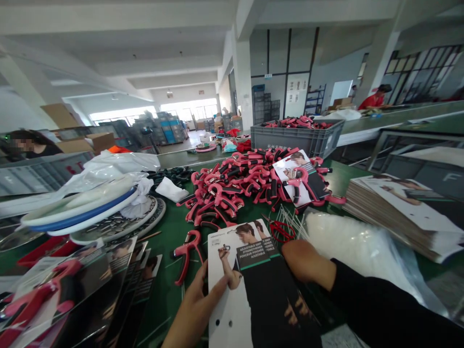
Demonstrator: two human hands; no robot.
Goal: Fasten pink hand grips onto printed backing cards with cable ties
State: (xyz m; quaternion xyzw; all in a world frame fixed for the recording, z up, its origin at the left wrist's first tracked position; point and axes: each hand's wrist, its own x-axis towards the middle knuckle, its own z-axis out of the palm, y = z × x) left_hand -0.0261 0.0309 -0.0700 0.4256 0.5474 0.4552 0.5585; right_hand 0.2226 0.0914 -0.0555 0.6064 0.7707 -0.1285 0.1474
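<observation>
My left hand [199, 304] grips the left edge of printed cardboard backing cards [232, 270], its thumb on the front. At least two cards overlap, showing a black area and "adjustable grip strengthener" text. Against their right edge rests my right hand [302, 261], wrist bent, with its fingers hidden behind the cards. A pink and black hand grip strengthener [188, 251] lies on the green table just left of the cards. Beyond my right hand are red-handled scissors [282, 232] and several thin white cable ties [293, 220].
A big heap of pink grip strengtheners [224, 183] lies ahead, with a grey crate [293, 137] of more behind. Stacked cards [398, 203] and a clear plastic bag [355, 246] are right. At left stand hoop-like rings [83, 208] and carded grip strengtheners [47, 295]. Other people sit farther away.
</observation>
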